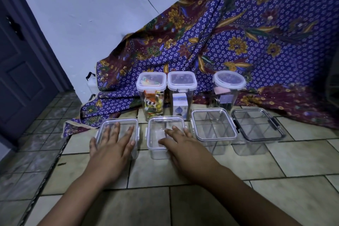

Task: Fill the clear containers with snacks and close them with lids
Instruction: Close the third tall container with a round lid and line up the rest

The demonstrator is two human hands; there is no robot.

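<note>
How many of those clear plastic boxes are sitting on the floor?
7. Front row: four empty ones. Back row, by the cloth: three lidded, filled ones. The cloth may hide more.

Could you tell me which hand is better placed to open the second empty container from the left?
Right, probably. The right hand already lies flat on that container's lid, while the left hand rests on the leftmost container.

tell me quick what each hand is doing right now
Left hand: open, flat on the leftmost container's lid, holding nothing.
Right hand: open, fingers resting on the second container, gripping nothing.
</note>
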